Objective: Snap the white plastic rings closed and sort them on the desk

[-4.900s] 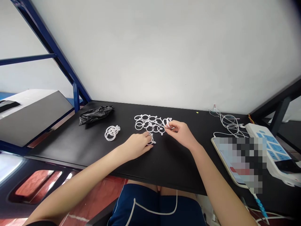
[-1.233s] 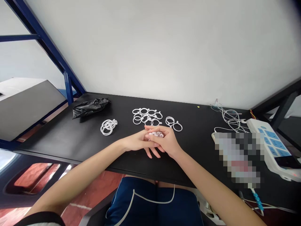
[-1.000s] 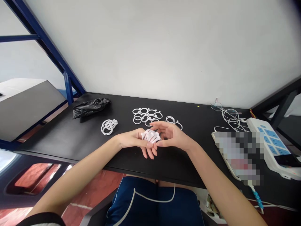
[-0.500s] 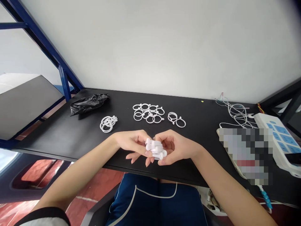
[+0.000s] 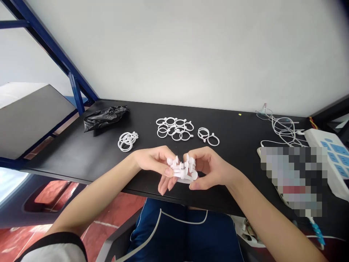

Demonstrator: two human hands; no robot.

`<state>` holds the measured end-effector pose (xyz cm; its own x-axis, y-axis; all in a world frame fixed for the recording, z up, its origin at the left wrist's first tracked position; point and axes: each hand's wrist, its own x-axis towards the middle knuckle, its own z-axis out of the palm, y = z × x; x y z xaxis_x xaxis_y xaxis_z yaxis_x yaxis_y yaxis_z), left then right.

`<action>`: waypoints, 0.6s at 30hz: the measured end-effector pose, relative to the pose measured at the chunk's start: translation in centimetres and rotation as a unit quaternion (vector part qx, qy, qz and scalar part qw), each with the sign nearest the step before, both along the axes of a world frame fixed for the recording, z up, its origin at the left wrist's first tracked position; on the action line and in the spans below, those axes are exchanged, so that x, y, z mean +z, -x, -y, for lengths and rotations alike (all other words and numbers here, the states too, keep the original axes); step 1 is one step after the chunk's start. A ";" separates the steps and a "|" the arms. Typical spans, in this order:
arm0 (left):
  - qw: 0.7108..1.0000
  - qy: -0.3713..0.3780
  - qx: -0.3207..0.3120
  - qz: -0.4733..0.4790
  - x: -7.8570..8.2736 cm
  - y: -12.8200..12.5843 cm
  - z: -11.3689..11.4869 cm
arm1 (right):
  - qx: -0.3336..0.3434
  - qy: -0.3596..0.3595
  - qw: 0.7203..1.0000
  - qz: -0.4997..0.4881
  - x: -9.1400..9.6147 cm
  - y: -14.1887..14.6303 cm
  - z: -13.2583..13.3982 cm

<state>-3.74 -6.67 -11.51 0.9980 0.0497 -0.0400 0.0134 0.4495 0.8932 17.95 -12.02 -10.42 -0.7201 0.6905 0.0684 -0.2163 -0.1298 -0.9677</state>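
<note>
Both hands meet above the near edge of the black table point(image 5: 234, 182). My left hand point(image 5: 154, 165) and my right hand point(image 5: 208, 169) pinch a stacked bunch of white plastic rings point(image 5: 182, 170) between them, knobs sticking up. Behind the hands lie several loose white rings point(image 5: 174, 128) in a flat cluster. A small pair of rings point(image 5: 208, 136) sits to its right. A bundled stack of rings point(image 5: 127, 141) rests to the left.
A crumpled black plastic bag point(image 5: 105, 117) lies at the table's back left. On the right are a pixelated tablet point(image 5: 293, 178), tangled white cables point(image 5: 282, 127) and a white-and-blue power strip point(image 5: 331, 160). A blue metal frame point(image 5: 73, 92) rises at the left.
My hands gathered rings from the table, drew back toward me and lifted. The bunch went from lying flat in my left palm to being held between both hands.
</note>
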 end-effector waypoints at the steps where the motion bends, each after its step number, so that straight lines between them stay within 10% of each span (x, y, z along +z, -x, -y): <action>1: 1.000 0.016 0.005 0.000 -0.1 -0.1 0.0 | 0.002 0.016 1.000 -0.008 -0.2 0.0 -0.1; 9: 0.996 0.025 0.087 -0.024 -0.2 0.0 0.0 | -0.022 0.075 0.997 0.015 -0.7 0.7 -0.1; 18: 0.987 -0.149 0.013 -0.060 0.6 0.1 -0.1 | 0.101 0.075 0.992 -0.004 0.2 0.7 0.6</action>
<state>-3.87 -6.56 -10.91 0.9851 0.1034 -0.1372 0.1185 0.1693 0.9784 17.21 -12.62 -10.26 -0.8449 0.5346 -0.0183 -0.1783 -0.3137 -0.9326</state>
